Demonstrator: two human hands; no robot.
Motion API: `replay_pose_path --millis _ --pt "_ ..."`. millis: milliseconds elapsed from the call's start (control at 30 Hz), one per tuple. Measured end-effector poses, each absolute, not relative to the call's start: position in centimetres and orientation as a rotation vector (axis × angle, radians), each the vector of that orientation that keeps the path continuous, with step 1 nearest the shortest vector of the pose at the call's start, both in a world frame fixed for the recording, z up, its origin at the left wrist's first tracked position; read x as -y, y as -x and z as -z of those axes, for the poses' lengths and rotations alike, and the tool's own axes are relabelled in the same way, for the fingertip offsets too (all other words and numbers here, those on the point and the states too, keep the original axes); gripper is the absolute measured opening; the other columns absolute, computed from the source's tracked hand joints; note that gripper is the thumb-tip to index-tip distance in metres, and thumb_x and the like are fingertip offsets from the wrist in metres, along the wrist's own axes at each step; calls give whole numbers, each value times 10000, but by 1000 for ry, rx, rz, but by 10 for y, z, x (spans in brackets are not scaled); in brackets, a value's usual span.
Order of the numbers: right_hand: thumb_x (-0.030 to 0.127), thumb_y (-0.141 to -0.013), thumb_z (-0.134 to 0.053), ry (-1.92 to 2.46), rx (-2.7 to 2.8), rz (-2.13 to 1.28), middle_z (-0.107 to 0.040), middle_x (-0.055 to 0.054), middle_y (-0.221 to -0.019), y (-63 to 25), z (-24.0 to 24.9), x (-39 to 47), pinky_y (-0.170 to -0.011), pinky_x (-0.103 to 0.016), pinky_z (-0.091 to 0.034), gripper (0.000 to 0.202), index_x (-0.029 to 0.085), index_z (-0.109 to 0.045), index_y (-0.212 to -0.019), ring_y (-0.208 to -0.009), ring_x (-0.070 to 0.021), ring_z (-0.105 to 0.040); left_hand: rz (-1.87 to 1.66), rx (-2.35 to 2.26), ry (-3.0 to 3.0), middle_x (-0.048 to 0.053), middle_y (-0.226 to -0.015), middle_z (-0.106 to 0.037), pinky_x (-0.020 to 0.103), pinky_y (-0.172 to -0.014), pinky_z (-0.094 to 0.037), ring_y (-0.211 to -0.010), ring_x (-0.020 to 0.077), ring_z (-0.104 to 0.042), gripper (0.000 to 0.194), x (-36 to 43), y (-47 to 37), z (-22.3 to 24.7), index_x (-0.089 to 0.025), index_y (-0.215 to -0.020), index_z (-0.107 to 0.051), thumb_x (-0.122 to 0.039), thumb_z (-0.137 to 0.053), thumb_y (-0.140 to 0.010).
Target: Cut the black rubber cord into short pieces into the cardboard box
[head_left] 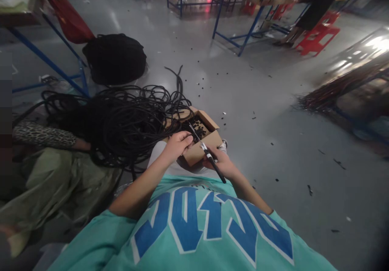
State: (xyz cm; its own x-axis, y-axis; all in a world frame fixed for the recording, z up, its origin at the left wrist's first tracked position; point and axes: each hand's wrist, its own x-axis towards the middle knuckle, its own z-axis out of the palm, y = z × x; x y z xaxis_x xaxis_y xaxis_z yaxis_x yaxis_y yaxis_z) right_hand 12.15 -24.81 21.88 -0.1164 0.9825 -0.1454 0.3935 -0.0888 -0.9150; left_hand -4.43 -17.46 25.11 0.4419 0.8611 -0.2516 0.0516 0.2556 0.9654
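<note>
Grey workshop floor (273, 112) carries scattered black offcuts and a cardboard box (203, 139). Left hand (178, 144) fingers pinch black cable (127, 125); right hand (221, 163) fingers grip scissors (206, 152) over the box.

The shirt (194, 230) at six o'clock is turquoise, printed with big blue letters edged in white. Above it, the box (209, 135) is plain brown cardboard, filled with small black bits (199, 129). The tool (209, 157) across it has black handles and a pale, silvery middle. The cable tangle (127, 121) at nine o'clock is black throughout, and the bag (115, 58) at eleven o'clock is black too. A neighbouring person's sleeve (42, 135) at nine o'clock carries a leopard pattern over olive-green trousers (60, 186). The floor (273, 112) is glossy grey, speckled with black scraps. At one o'clock stand red stools (317, 37) and blue frames (243, 33).
</note>
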Motion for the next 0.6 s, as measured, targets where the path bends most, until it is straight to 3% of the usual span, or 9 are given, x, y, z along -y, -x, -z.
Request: replay_pose_path --millis 167,400,500,600 --pt "222 -589 -603 1553 1571 -1228 -596 -42 -847 -123 -224 247 -728 -307 -416 567 135 -527 -1144 -778 -182 -534 -613 -926 -1118 -50 -445 -440 154 -308 -145 -284 8 -286 236 176 45 -255 -121 -647 -487 -329 -539 -743" --pt "203 -567 -574 1505 1528 -1225 -622 -21 -800 -123 -228 249 -676 -279 -425 393 140 -635 -950 -722 -170 -553 -506 -871 -1108 -46 -449 -430 168 -317 -142 -288 10 -257 302 167 49 -247 -119 -670 -489 -414 -528 -724" --pt "196 -557 -557 1555 1502 -1167 -632 -20 -801 -120 -225 249 -682 -287 -432 375 145 -645 -918 -729 -180 -560 -523 -948 -1320 -7 -553 -513 184 -365 -247 -363 48 -373 246 165 48 -242 -129 -738 -514 -374 -506 -741" --pt "190 -564 -549 1587 1492 -1115 -624 -11 -738 -118 -221 249 -650 -281 -438 319 154 -652 -864 -688 -172 -552 -605 -1182 -1785 41 -785 -610 225 -539 -382 -651 138 -551 218 167 46 -243 -173 -878 -545 -296 -573 -701"
